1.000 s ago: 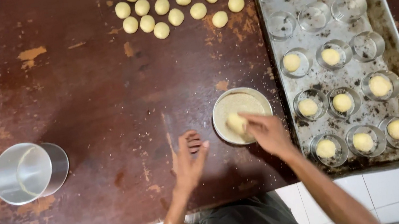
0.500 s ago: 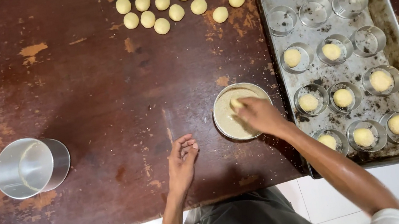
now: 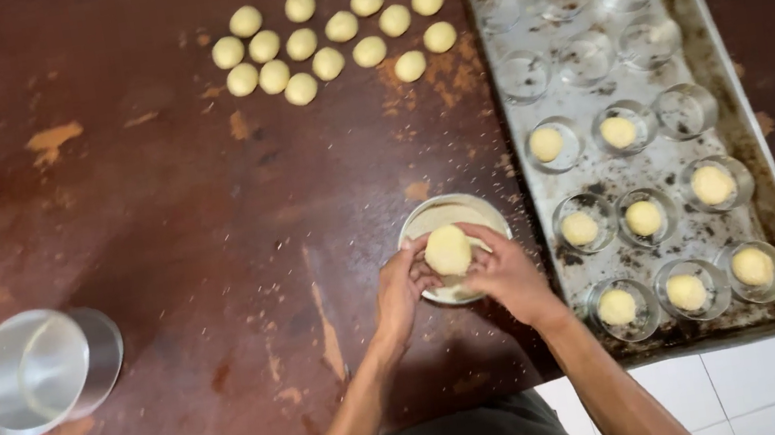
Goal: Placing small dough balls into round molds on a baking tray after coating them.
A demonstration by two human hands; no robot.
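A pale yellow dough ball is held between both hands just above a small round bowl of light crumbs on the dark wooden table. My left hand cups the ball from the left, my right hand from the right. Fingers of both hands touch the ball.
Several loose dough balls lie in rows at the far side of the table. A metal baking tray on the right holds several small round moulds, the nearer ones with dough in them, the far ones empty. A shiny metal cup lies at the left.
My left hand has moved right from the bare table to the bowl. The ball has been lifted from the crumbs and both hands now hold it.
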